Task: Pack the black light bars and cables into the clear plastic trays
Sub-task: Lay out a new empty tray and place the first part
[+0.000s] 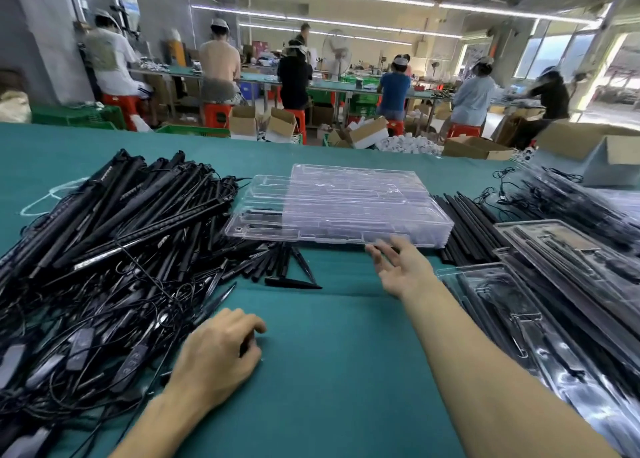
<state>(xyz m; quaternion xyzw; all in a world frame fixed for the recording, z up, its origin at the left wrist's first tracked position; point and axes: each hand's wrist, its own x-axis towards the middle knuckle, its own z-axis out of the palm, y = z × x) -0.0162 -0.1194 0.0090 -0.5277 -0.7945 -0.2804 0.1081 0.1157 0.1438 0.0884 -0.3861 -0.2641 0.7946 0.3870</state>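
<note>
Holds the right hand (pixel 401 270) out ahead above the green cloth (pixel 329 371), with fingers spread, loosely bent and gripping nothing. Has the fingertips (pixel 372 250) right at the near edge of the stack of clear trays (pixel 339 205); cannot tell whether touching or just short of it. Rests the left hand (pixel 218 350) on the cloth with fingers curled under, over a small dark sliver beside the thumb; cannot tell whether pinching it. Finds the tangled heap of black light bars and cables (pixel 104 232) directly left of the left fingers, up against the hand. Shows loose black spikes (pixel 294 281) beyond those fingers, between both hands. Places a row of black bars (pixel 464 225) just right of the right fingertips, beside the tray stack, and filled trays (pixel 554 284) farther right, alongside the forearm.
</note>
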